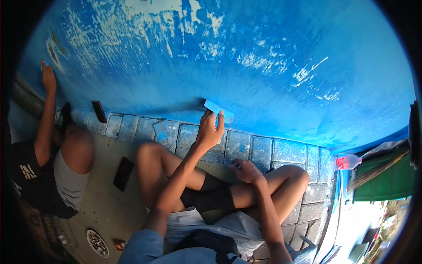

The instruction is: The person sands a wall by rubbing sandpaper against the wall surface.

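My left hand (210, 130) pinches a flat, light-blue piece (216, 108) with a straight edge, held against the lower part of a blue wall (272, 94). Whether the piece is a scraper or a folded sheet, I cannot tell. White patches and scratches show through the paint higher on the wall. My right hand (247, 170) hangs loosely over my crossed legs, its fingers a little bent and apart, and nothing shows in it. Below the wall, a loose sheet with blue smears (166, 130) lies on the paving blocks (288, 151).
At left, another person's hand (49, 78) touches the wall. One phone (99, 111) stands near the wall's foot; another dark phone (123, 174) lies on the ground mat. A dish of small bits (97, 243) sits behind. At right are a bottle with a red label (348, 162) and a broom (378, 170).
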Demonstrator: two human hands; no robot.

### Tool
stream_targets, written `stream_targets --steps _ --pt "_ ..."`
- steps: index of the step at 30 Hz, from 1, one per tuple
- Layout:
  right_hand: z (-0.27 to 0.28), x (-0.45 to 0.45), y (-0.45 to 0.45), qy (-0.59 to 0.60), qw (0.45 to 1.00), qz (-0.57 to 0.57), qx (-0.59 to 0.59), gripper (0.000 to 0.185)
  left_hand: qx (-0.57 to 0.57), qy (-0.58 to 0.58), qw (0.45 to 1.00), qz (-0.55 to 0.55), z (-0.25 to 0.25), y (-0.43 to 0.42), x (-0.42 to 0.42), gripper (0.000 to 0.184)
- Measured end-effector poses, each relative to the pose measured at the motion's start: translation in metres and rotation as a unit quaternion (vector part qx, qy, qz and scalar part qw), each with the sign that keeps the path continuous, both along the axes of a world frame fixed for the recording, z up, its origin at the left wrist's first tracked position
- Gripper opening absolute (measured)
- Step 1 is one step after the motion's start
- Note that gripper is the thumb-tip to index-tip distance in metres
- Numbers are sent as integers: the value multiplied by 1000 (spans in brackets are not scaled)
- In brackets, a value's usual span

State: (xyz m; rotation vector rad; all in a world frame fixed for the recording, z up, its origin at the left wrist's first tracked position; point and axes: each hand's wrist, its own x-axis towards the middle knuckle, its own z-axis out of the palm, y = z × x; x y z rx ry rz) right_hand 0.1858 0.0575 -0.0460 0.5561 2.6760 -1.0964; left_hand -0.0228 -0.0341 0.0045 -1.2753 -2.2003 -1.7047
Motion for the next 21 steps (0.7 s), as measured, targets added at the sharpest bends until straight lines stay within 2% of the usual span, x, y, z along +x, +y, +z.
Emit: stream_targets --steps 1,5,8,10,11,13,17,18,21 --pt "-2 -2 0 3 1000 -6 -6 31 0 -24 1000 2 2 -1 0 15" --pt "0 -7 -6 -18 1000 5 10 31 -25 66 997 17 -51 3 -2 14" --pt "-2 -6 -5 -22 1000 11 13 30 -25 53 998 15 -60 3 -5 15" --pt "-2 0 1 -23 1000 6 12 30 -22 56 998 29 -38 1 -5 16" --pt "-1 3 3 -12 1000 -1 9 30 -36 -13 999 18 -4 -6 -5 16" --pt "-4 3 -1 3 1000 -14 -4 30 -6 -13 1000 15 7 -6 -6 16" --pt "-5 -8 -2 -32 999 -3 -2 31 9 33 999 28 -38 0 -8 17" --pt "-4 -9 -4 -33 999 5 7 31 -21 37 999 13 -54 0 -8 17" --pt "-8 -6 -4 -30 999 12 11 30 -40 26 999 9 -62 0 -5 17"
